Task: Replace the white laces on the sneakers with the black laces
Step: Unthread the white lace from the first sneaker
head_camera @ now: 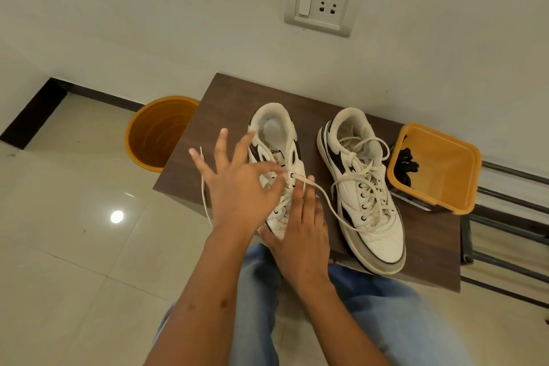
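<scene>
Right hand (300,235) flat, fingers straight, steadying white-and-black leather sneaker (277,169); beside it, left hand (237,187) pinching white cotton lace (323,202) to draw it from eyelets.

— What can't you make out?
— The hands cover the left sneaker's (274,140) toe and lower eyelets.
— And the black laces (407,161)?
— Partly hidden behind the yellow container's (439,175) wall.
</scene>
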The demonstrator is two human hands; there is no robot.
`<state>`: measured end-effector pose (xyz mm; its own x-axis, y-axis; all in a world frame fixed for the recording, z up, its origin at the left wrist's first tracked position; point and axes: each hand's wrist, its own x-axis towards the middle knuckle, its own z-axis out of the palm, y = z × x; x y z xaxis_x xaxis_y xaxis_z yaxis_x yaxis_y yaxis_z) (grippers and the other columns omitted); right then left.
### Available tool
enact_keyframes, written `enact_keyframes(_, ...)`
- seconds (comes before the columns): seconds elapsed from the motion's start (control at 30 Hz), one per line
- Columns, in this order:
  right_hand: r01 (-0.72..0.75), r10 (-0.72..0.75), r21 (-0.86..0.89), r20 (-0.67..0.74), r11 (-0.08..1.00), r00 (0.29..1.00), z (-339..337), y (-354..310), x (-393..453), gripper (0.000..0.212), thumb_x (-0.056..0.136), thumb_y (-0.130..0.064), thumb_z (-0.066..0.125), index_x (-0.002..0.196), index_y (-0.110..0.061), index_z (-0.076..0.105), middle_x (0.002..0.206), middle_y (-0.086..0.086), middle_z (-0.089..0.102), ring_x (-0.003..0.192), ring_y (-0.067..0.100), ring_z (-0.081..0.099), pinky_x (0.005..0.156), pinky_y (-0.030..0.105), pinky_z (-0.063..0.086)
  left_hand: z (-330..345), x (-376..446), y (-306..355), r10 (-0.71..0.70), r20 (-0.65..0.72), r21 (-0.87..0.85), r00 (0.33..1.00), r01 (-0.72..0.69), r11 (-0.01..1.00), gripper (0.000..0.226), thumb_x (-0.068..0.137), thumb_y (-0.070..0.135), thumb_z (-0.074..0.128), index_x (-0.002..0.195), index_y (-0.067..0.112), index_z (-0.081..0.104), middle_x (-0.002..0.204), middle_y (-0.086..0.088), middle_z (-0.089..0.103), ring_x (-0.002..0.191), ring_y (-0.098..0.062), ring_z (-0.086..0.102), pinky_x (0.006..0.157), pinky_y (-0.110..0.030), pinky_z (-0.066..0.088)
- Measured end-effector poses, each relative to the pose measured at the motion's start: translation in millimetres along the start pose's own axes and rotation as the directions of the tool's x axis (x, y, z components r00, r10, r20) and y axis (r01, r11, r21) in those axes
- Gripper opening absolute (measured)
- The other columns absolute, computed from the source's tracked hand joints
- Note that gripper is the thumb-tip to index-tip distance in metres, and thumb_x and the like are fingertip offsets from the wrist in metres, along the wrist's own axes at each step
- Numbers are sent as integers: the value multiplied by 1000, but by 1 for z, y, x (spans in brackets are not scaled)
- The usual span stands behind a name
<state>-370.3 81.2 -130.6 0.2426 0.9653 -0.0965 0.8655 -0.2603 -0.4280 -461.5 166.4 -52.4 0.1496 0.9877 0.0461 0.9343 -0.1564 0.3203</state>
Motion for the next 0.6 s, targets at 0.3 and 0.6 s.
enact_keyframes(0.3, 6, -7, -23, -48, 1000, 999, 4, 2, 0, 109, 80, -71, 54, 154, -16, -3, 162, 11, 11, 144, 30, 28, 112, 43, 34, 0, 5, 8, 48, -58, 75, 997, -43, 996, 6, 82, 33, 73, 85, 36, 77, 148, 9, 44, 148, -26, 17, 114, -67, -5)
enact_keyframes(0.6, 34, -34, 22, 7, 999, 999, 2, -1, 0, 109, 81, -71, 51, 153, -21, -13, 163, 3, -12, 148, 26, 17, 115, 41, 31, -4, -2, -22, -222, -246, -222, 943, 168, 960, 15, 94, 26, 61, 107, 29, 69, 147, 0, 45, 143, -32, 24, 115, -64, 12)
